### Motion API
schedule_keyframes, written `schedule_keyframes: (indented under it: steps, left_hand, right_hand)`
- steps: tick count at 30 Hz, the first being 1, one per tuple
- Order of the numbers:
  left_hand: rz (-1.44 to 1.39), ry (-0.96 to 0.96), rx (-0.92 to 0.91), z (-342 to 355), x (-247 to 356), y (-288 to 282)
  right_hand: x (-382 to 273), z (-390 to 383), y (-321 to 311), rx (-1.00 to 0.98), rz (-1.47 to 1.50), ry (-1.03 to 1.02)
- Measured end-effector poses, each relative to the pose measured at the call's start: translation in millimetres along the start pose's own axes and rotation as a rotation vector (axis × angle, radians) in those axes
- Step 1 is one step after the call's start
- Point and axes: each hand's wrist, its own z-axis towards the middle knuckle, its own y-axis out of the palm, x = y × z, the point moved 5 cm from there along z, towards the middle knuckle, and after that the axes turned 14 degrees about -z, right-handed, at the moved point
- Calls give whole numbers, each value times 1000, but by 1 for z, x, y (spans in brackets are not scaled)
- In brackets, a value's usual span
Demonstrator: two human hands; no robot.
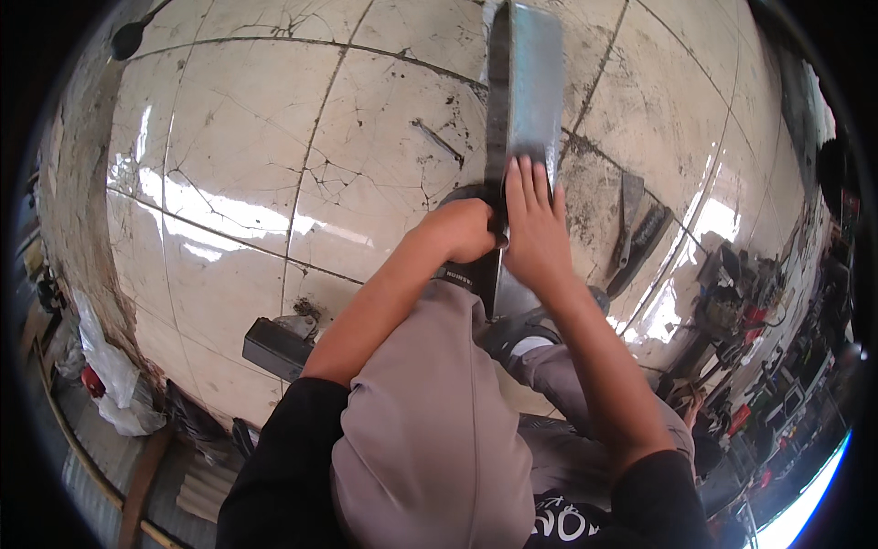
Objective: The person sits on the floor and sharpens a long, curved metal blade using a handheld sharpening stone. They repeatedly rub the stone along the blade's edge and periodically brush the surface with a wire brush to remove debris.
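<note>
A long grey metal channel [535, 101] with a smooth, shiny face lies on the tiles, running away from me between my feet. My right hand [535, 224] rests flat on that face, fingers stretched out and close together. Against the channel's dark left side, my left hand [462, 229] is closed with its knuckles up. Whatever is in its fingers is hidden, and I cannot tell whether it grips the channel's edge. A dark shoe [517, 337] of mine stands right of the channel's near end.
A dark-bristled brush [647, 240] and a flat-bladed tool [631, 206] lie at right. A thin rod-like piece [437, 140] is on the tiled floor [247, 110] beyond my left hand. A dark square tube [274, 348] lies near my left elbow; jumbled tools [732, 293] line the right side.
</note>
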Motion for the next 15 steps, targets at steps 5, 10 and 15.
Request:
schedule_keyframes:
  steps: [5, 10, 15]
  left_hand:
    - [-25, 60, 16, 7, -11, 5]
    - [38, -48, -67, 1, -3, 2]
    - [-26, 38, 3, 5, -4, 1]
  right_hand:
    - [0, 21, -17, 55, 40, 18]
    - [-9, -27, 9, -57, 10, 18]
    - [13, 37, -14, 4, -10, 23]
